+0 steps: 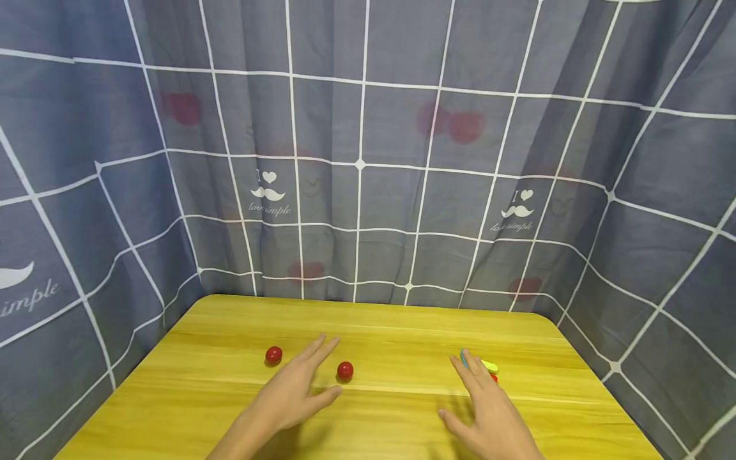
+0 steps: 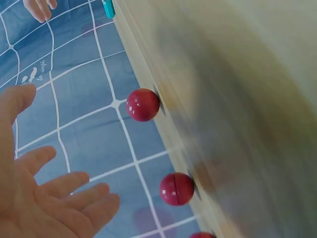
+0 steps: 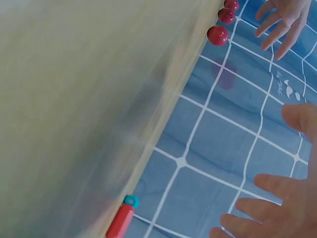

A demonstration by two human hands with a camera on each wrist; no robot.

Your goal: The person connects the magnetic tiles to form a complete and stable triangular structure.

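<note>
The left hand [image 1: 296, 391], fingers spread and holding nothing, hangs between two red balls [image 1: 345, 370] in the head view — the right hand [image 1: 485, 406], likewise spread and empty, partly hiding small coloured pieces [image 1: 490, 367] — while the left wrist view shows three balls [image 2: 177, 188].

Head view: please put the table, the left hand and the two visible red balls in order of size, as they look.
1. Table
2. Left hand
3. Left red ball and right red ball: look alike, so unranked
</note>
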